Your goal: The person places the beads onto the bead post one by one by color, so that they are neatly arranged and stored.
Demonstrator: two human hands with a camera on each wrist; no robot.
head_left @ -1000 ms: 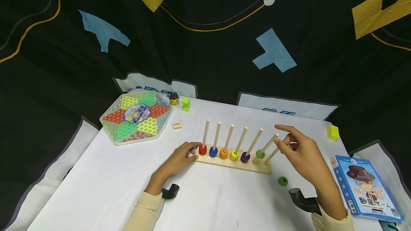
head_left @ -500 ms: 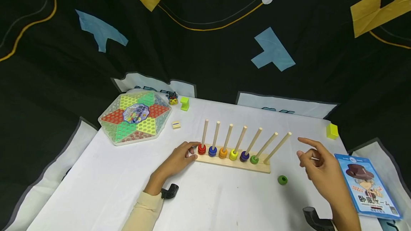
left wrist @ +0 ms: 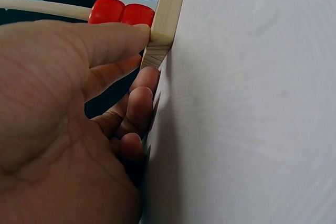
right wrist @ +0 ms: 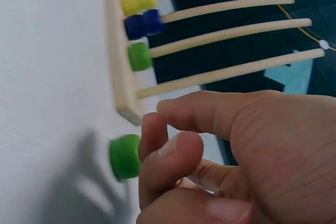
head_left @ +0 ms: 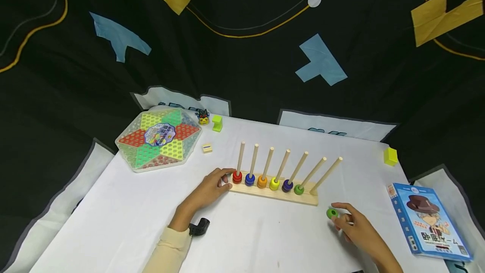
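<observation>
A wooden peg rack [head_left: 282, 194] with a row of upright pegs stands on the white table. Pairs of red, blue, orange, yellow and dark purple beads sit low on its pegs. One green bead [head_left: 299, 189] is on the peg second from the right; the rightmost peg is bare. My left hand [head_left: 207, 188] grips the rack's left end beside the red beads [left wrist: 123, 11]. A loose green bead [right wrist: 125, 157] lies on the table right of the rack. My right hand [head_left: 358, 227] is at this bead, thumb and index finger apart, fingertips right by its edge.
A hexagonal Chinese checkers board [head_left: 132, 155] lies at the back left. Near it are a small figure [head_left: 203, 117], a lime block [head_left: 217, 123] and a small striped block [head_left: 207, 148]. At right are a yellow block [head_left: 390, 156] and a blue box [head_left: 432, 222].
My right hand has left the right-hand pegs, swung right, then come down to the loose green bead. The upper green bead has dropped to its peg's base. My left hand stays put.
</observation>
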